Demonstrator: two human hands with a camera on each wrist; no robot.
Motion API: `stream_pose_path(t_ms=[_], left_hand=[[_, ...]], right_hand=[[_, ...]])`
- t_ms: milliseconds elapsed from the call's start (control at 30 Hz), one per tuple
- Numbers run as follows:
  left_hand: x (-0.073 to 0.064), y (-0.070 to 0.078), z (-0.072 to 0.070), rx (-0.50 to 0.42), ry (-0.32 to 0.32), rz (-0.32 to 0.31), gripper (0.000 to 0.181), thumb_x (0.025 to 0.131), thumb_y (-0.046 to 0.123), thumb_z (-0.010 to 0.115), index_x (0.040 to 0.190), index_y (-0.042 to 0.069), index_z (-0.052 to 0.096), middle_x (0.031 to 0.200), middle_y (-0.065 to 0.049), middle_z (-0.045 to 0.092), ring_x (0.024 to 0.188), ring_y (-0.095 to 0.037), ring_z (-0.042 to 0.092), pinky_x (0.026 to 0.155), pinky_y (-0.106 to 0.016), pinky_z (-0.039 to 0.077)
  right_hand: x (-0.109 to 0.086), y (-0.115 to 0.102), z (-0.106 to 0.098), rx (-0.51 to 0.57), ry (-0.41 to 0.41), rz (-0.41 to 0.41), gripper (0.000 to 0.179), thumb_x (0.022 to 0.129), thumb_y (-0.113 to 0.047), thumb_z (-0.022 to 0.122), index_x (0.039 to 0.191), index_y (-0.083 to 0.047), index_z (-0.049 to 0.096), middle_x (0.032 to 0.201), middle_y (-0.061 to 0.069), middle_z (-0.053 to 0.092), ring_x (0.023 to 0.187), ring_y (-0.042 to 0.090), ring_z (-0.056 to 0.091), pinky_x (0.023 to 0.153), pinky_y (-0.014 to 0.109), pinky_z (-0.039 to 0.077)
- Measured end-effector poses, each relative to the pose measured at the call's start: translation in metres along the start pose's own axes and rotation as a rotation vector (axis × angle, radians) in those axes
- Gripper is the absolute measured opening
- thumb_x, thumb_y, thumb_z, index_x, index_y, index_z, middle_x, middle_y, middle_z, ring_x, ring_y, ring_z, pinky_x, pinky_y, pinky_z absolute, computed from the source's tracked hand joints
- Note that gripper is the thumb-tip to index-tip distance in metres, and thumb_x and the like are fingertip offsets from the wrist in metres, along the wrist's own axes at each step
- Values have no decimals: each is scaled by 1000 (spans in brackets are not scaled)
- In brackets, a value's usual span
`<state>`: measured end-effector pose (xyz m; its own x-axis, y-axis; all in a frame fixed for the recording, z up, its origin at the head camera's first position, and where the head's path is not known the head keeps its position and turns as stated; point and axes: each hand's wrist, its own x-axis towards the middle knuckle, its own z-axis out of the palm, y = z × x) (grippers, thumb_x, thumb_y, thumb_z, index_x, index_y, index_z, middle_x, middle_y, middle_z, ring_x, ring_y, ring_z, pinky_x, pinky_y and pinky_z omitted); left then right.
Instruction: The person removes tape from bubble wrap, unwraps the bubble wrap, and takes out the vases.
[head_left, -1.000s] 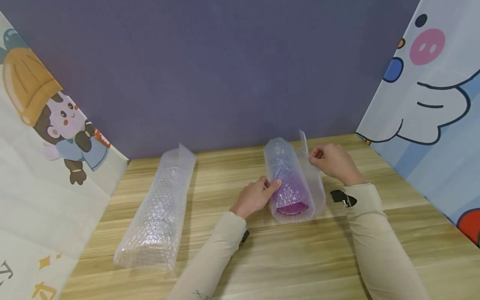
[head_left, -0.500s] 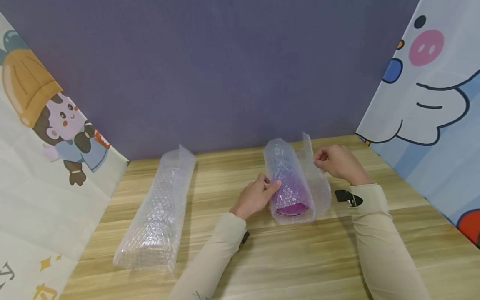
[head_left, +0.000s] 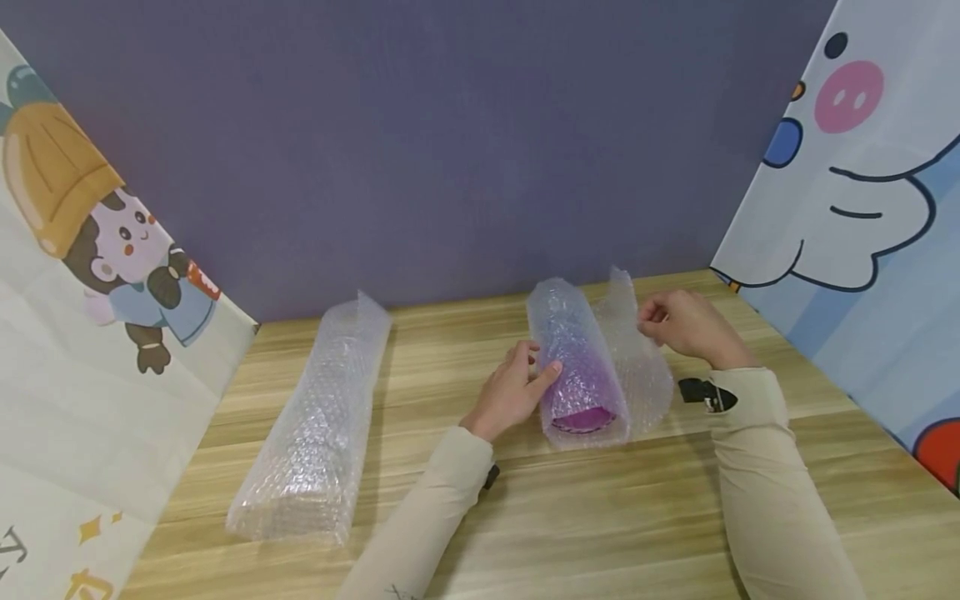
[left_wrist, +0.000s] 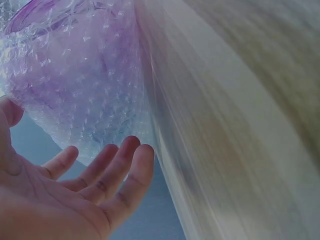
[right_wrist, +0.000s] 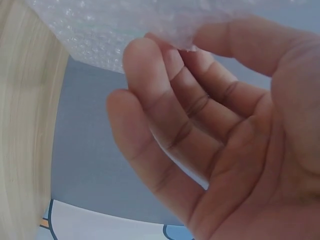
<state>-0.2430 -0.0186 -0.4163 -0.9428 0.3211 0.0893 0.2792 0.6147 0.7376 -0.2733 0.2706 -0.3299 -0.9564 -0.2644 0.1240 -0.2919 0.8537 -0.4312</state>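
From my distance I see left forearm (head_left: 427, 508) pointing toward one o'clock, left wrist (head_left: 480, 427) nearly straight. Left hand (head_left: 510, 393) keeps thumb (left_wrist: 11, 111) apart, its fingers (left_wrist: 142, 167) loosely bent, palm (left_wrist: 55, 210) visible. Right forearm (head_left: 776, 492) leans toward eleven o'clock; right wrist (head_left: 727, 357) bends inward. Right hand (head_left: 686, 327) faces ten o'clock, its thumb (right_wrist: 240, 41) and forefinger pinching, its other fingers (right_wrist: 155, 97) curved.
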Motion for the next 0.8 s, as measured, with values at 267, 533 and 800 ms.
stream_pose_path(t_ms=[267, 533, 800], left_hand=[[1, -1, 1, 14, 12, 30, 64, 104, 61, 43, 155, 21, 38, 149, -8, 50, 111, -21, 64, 95, -44, 55], [1, 0, 1, 2, 32, 94, 54, 106, 50, 48, 155, 31, 39, 154, -7, 45, 118, -25, 64, 97, -45, 56], [2, 2, 2, 37, 79, 175, 45, 106, 42, 51, 151, 35, 49, 148, -3, 49, 92, -15, 60, 90, -38, 53]], right_hand=[[-1, 7, -1, 36, -17, 0, 9, 96, -11, 64, 95, -3, 68, 82, 9, 70, 66, 15, 64, 63, 30, 46], [-2, 18, -3, 72, -44, -4, 11, 96, -11, 65, 96, -1, 68, 82, 9, 70, 66, 13, 63, 61, 29, 47], [-4, 26, -3, 101, -60, 30, 7, 95, -7, 65, 96, -1, 65, 81, 8, 68, 69, 19, 66, 59, 25, 47]])
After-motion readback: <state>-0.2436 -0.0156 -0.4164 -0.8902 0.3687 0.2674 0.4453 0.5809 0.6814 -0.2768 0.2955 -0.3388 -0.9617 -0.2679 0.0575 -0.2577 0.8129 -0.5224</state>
